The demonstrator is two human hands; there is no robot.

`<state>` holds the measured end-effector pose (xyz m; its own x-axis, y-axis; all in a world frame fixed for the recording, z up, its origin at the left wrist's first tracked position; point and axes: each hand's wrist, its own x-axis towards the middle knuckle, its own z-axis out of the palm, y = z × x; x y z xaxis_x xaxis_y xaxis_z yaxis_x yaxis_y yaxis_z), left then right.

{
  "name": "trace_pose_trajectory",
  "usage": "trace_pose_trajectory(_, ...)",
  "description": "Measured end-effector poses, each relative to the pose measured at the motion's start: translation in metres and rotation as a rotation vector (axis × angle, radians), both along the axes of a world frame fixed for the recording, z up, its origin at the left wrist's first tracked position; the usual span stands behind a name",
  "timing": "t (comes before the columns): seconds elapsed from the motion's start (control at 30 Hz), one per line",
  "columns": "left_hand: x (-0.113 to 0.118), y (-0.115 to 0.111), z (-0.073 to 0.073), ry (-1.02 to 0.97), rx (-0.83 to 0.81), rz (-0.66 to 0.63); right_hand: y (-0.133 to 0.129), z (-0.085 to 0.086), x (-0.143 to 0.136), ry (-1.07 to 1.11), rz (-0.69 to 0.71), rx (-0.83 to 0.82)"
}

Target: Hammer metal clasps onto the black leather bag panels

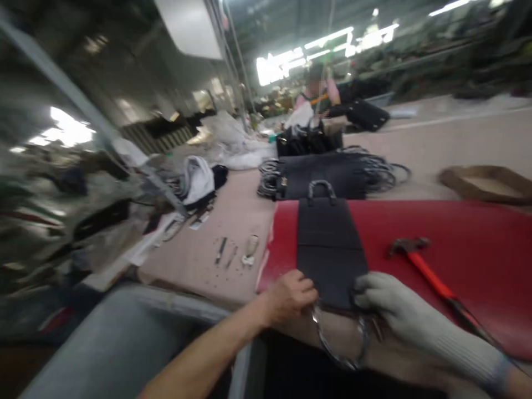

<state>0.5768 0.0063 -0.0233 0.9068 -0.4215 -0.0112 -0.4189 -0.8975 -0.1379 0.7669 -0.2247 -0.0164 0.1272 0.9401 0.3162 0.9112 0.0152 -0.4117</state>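
A black handbag panel (330,249) lies flat on a red mat. One twisted black-and-silver handle (321,185) stands out from its far end, and another handle (338,357) hangs over the table's front edge at the near end. My bare left hand (293,293) is closed on the near left corner of the panel, where that handle joins. At the near right corner, my right hand (382,296), in a whitish knitted glove, has its fingers curled round the edge by the handle's other end. Both sets of fingertips are partly hidden and blurred.
On the red mat (465,238) lies a hammer (432,274) with a red handle. Several small tools (222,250) lie left of the mat. Stacked black panels (324,169) with handles sit beyond. A brown tray (488,183) is far right; a person (318,94) works behind.
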Motion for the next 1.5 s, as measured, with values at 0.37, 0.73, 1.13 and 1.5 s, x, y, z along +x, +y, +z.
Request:
trace_pose_trajectory(0.37,-0.027,-0.009,-0.037,-0.394,-0.514,0.134,-0.03,-0.007,-0.02,0.101,-0.065,-0.095)
trace_pose_trajectory(0.73,-0.019,-0.03,-0.048,-0.405,-0.736,0.254,-0.032,-0.024,-0.033,0.009,-0.352,-0.029)
trace_pose_trajectory(1.13,-0.012,-0.029,-0.037,-0.327,-0.92,0.296,-0.013,-0.029,-0.036,-0.169,-0.478,0.042)
trace_pose_trajectory(1.5,-0.023,-0.018,-0.026,-0.421,-0.918,0.44,-0.004,-0.059,-0.016,-0.347,-0.446,0.121)
